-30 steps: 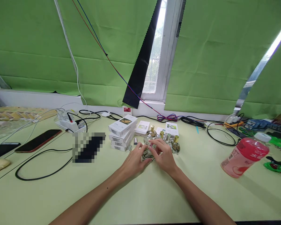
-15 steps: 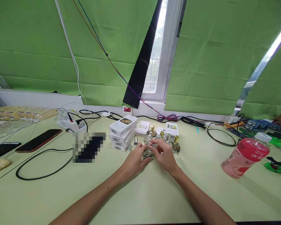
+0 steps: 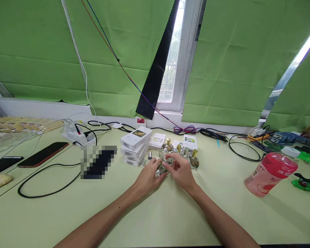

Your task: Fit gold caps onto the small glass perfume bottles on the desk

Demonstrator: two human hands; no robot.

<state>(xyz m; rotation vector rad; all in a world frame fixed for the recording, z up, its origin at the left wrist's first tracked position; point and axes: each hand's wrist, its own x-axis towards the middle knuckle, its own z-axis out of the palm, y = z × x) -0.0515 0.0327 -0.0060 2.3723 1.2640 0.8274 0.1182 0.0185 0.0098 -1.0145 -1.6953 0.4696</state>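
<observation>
My left hand point(image 3: 149, 176) is closed around a shiny, clear-and-silver glass bottle point(image 3: 160, 170), its thumb along the near side. The bottle is tilted on the table. Just to the right, my right hand point(image 3: 180, 169) bends its thumb and fingers together at the bottle's upper end. Whatever those fingertips pinch is too small and covered to make out. Behind the hands stand several similar glass bottles, one with a gold cap point(image 3: 195, 153) at the right. A loose silver cap point(image 3: 150, 155) sits beyond my left hand.
A stack of white boxes point(image 3: 134, 148) stands left of the bottles, with another white box point(image 3: 190, 142) behind them. The pink drink bottle point(image 3: 271, 174) is at the right. Phones point(image 3: 42, 154) and a black cable point(image 3: 49, 167) lie at the left; a power strip point(image 3: 80, 136) is behind them.
The glass bottle in my left hand has tilted a little to the left. My right thumb and fingertips have shifted slightly at its upper end. The surrounding objects have stayed in place.
</observation>
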